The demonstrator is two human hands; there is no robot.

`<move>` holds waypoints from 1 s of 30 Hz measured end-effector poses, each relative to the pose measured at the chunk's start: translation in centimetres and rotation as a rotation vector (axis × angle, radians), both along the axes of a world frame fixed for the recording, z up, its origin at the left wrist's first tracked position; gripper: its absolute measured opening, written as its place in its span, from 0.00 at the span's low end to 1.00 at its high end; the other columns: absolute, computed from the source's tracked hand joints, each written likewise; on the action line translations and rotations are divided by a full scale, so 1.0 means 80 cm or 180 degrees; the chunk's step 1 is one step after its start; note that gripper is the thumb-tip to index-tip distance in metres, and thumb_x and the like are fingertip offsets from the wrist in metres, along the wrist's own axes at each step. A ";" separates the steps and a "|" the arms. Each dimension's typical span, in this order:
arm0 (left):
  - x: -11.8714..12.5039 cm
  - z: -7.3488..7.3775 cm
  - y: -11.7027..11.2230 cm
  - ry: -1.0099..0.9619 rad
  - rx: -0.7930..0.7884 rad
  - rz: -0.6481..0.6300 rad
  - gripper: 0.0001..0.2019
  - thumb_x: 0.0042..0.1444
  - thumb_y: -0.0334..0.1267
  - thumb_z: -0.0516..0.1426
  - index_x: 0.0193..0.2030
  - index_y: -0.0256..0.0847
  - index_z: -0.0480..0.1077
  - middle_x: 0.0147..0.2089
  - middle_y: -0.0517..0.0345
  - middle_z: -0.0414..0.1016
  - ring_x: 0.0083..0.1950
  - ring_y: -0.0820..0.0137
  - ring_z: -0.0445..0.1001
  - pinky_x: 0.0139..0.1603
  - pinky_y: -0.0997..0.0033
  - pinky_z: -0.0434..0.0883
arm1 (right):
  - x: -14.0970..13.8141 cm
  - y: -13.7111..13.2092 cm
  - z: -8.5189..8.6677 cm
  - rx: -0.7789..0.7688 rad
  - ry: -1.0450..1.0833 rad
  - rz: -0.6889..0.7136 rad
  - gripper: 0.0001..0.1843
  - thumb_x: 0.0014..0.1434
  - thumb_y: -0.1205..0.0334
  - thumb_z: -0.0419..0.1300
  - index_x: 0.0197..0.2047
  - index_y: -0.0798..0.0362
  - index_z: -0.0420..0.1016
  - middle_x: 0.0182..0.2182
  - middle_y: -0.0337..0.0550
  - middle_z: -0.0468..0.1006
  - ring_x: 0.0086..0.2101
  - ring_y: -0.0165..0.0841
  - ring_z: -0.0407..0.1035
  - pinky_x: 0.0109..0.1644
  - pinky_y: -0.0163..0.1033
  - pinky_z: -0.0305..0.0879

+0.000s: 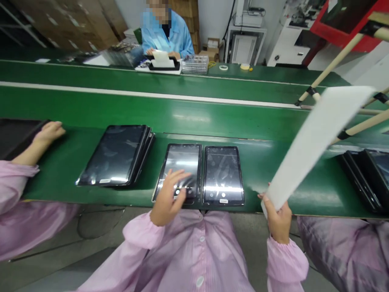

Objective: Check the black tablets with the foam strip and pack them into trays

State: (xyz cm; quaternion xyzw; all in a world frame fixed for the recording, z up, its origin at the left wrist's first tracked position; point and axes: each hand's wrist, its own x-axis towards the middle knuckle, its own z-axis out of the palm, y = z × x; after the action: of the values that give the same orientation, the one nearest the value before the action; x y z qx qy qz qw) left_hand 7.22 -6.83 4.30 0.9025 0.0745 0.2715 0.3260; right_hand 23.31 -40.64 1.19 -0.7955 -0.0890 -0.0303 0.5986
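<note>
My left hand [169,196] rests with spread fingers on the lower part of a black tablet [181,162] lying flat on the green bench [267,170]. A second black tablet [223,174] lies right beside it, touching its right edge. My right hand [278,221] is closed on the lower end of a long white sheet [316,140], which slants up and to the right above the bench.
A stack of black tablets [117,156] lies to the left. Another person's hand [48,132] holds a dark tray [15,136] at far left. More tablets [367,174] lie at far right. Across the green conveyor [152,109], a person in blue [167,34] works.
</note>
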 end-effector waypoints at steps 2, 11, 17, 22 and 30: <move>-0.014 -0.004 0.028 -0.0095 -0.0473 0.0770 0.18 0.68 0.36 0.54 0.63 0.42 0.69 0.64 0.46 0.74 0.71 0.55 0.68 0.78 0.40 0.57 | 0.012 0.001 0.022 0.0374 0.0050 -0.0140 0.18 0.61 0.47 0.71 0.45 0.54 0.84 0.43 0.52 0.83 0.44 0.49 0.77 0.53 0.55 0.72; -0.039 0.013 -0.068 0.0553 -0.2690 -0.0443 0.27 0.63 0.52 0.63 0.66 0.48 0.69 0.62 0.45 0.78 0.57 0.57 0.80 0.57 0.57 0.81 | -0.070 0.109 0.034 0.1767 0.0768 0.0907 0.20 0.64 0.45 0.67 0.57 0.38 0.78 0.42 0.44 0.84 0.37 0.46 0.80 0.33 0.45 0.80; -0.038 0.004 -0.071 0.0453 -0.3030 -0.0068 0.19 0.62 0.54 0.63 0.51 0.43 0.77 0.45 0.49 0.83 0.44 0.61 0.83 0.44 0.63 0.82 | -0.067 0.090 0.025 0.1495 0.0219 0.0996 0.16 0.66 0.43 0.65 0.56 0.32 0.79 0.41 0.40 0.82 0.34 0.43 0.77 0.33 0.46 0.80; -0.042 0.018 0.039 0.0302 -0.2873 0.0460 0.18 0.56 0.53 0.67 0.42 0.40 0.81 0.43 0.49 0.83 0.43 0.60 0.80 0.42 0.66 0.79 | 0.038 0.057 0.081 0.2361 0.0593 0.0135 0.21 0.66 0.50 0.66 0.61 0.42 0.75 0.50 0.44 0.75 0.37 0.32 0.70 0.36 0.34 0.72; 0.022 0.072 0.114 -0.0497 -0.3729 0.0934 0.19 0.40 0.47 0.72 0.36 0.36 0.80 0.33 0.56 0.78 0.31 0.71 0.72 0.28 0.76 0.70 | 0.126 0.124 0.080 0.0750 -0.0731 -0.0121 0.26 0.58 0.50 0.71 0.56 0.52 0.78 0.51 0.48 0.75 0.38 0.33 0.68 0.39 0.37 0.67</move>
State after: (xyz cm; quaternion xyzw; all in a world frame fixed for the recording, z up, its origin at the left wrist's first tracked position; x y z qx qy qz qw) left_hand 9.02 2.29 10.06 0.5308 0.3110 0.2928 0.7320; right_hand 33.39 -30.70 7.63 -0.7126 -0.1376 -0.1426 0.6729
